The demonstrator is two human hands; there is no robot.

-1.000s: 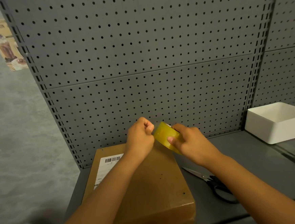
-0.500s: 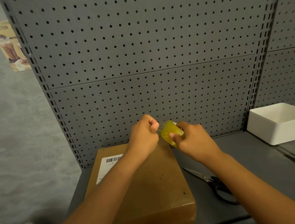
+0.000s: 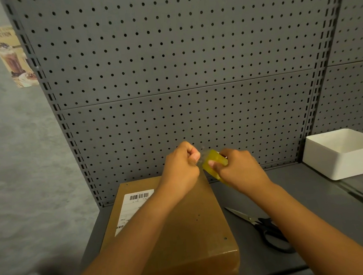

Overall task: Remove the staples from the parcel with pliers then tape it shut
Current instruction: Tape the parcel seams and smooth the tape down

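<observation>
A white box [image 3: 342, 154] stands at the right of the grey table [image 3: 301, 204], against the pegboard [image 3: 171, 73] behind it. The box is open at the top, and the part of its inside that shows holds nothing visible; its floor is partly hidden by the near wall.

The brown parcel [image 3: 190, 230] lies flat on the table, left of centre, its long side running away from the person. A white label [image 3: 134, 206] with a barcode is stuck on its top near the far left corner. A few small dark holes dot the top toward the right edge. The near end face looks glossy.

Both hands are raised above the far end of the parcel, close together and nearly touching. The right hand [image 3: 237, 172] grips a roll of yellowish tape [image 3: 214, 164], fingers curled over it and the thumb pressed on its near side. The left hand [image 3: 183, 167] is a closed fist with the thumb against the forefinger, pinching at the loose end of the tape [image 3: 201, 156], a short clear strip between the two hands. Both forearms reach in from the bottom edge, the left one crossing above the parcel.

Black-handled scissors [image 3: 261, 228] lie on the table just right of the parcel, blades closed and pointing toward the far left. A poster [image 3: 11, 57] showing a drink hangs on the wall at the far left.
</observation>
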